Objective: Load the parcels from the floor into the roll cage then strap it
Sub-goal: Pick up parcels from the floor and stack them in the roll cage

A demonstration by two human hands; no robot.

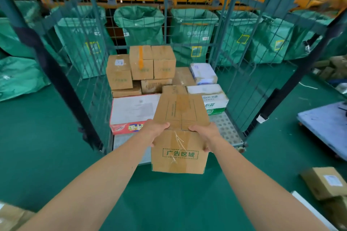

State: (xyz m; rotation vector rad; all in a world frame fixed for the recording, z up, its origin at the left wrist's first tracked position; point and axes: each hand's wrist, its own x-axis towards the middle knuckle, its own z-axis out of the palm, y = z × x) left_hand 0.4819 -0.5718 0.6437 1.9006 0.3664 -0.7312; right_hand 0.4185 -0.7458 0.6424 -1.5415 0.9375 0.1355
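The box (179, 142) hangs in the air just before the open front of the cage (221, 43), above the floor (56, 146). The left hand (158, 132) and right hand (205, 135) take it at the near upper corners, thumbs over the top edge: a two-sided grip holding the box. It looks like stiff cardboard and fairly light (held at arm's length, no sag), though the loose tape may be slick. A hold under the base would be safer. More parcels (323, 182) lie on the floor.
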